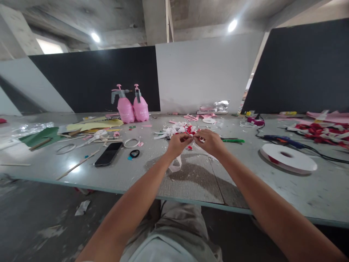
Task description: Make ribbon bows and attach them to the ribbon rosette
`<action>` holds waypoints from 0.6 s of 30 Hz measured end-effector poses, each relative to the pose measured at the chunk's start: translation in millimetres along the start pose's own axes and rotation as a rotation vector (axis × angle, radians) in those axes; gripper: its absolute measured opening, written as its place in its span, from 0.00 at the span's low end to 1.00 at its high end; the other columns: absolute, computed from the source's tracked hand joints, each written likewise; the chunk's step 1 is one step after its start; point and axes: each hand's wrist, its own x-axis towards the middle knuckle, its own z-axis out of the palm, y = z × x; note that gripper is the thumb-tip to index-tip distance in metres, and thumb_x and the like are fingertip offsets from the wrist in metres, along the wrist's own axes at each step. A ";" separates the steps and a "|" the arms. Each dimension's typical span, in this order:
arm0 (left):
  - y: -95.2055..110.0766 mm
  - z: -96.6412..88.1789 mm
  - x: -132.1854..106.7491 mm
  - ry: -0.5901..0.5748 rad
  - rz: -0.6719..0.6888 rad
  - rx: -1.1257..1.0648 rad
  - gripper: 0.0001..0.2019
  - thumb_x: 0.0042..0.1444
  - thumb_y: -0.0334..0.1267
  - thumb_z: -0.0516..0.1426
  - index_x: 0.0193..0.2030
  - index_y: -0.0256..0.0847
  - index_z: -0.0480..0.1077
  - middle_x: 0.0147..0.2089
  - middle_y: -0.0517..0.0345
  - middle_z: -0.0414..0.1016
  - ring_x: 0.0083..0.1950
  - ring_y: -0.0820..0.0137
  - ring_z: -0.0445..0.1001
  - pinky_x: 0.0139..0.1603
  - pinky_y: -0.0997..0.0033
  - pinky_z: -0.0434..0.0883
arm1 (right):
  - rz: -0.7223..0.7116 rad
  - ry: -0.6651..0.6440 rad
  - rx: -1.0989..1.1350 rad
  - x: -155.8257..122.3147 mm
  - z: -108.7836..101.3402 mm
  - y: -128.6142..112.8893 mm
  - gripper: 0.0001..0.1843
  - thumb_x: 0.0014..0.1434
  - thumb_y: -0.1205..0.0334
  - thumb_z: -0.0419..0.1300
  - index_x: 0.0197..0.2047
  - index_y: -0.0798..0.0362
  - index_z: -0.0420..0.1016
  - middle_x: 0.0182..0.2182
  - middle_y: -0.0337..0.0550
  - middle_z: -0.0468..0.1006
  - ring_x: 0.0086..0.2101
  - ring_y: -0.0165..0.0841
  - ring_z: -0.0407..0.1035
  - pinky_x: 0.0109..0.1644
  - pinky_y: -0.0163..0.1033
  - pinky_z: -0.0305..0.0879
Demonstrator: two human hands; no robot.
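Observation:
Both my hands meet above the middle of the grey table (191,182). My left hand (177,143) and my right hand (210,142) pinch a strip of white ribbon (176,164) between their fingertips, and a loop of it hangs down below my left wrist. Just behind my hands lies a pile of cut white and red ribbon pieces (178,130). A large flat white ribbon roll (288,157) rests on the table to my right.
Two pink spray bottles (133,105) stand at the back. A black phone (108,153), tape rings (131,142), wooden sticks and green and yellow paper sheets (94,125) lie to the left. A glue gun with a black cable (280,140) and more red-white ribbon (321,131) lie on the right.

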 end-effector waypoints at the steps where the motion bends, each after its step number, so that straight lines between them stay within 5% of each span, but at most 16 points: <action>1: -0.7 0.1 -0.2 -0.001 -0.004 0.025 0.16 0.51 0.50 0.62 0.33 0.37 0.78 0.26 0.60 0.70 0.26 0.76 0.60 0.29 0.75 0.56 | -0.002 -0.010 -0.029 0.0 0.5 0.0 0.10 0.59 0.63 0.56 0.35 0.50 0.79 0.30 0.44 0.77 0.33 0.36 0.69 0.42 0.40 0.62; 18: -1.6 -3.3 2.3 -0.052 0.243 0.416 0.08 0.56 0.33 0.57 0.38 0.42 0.79 0.35 0.54 0.79 0.32 0.69 0.71 0.37 0.72 0.63 | 0.078 -0.202 -0.440 1.9 7.9 -16.6 0.11 0.59 0.58 0.57 0.42 0.49 0.78 0.40 0.47 0.77 0.31 0.34 0.68 0.28 0.37 0.46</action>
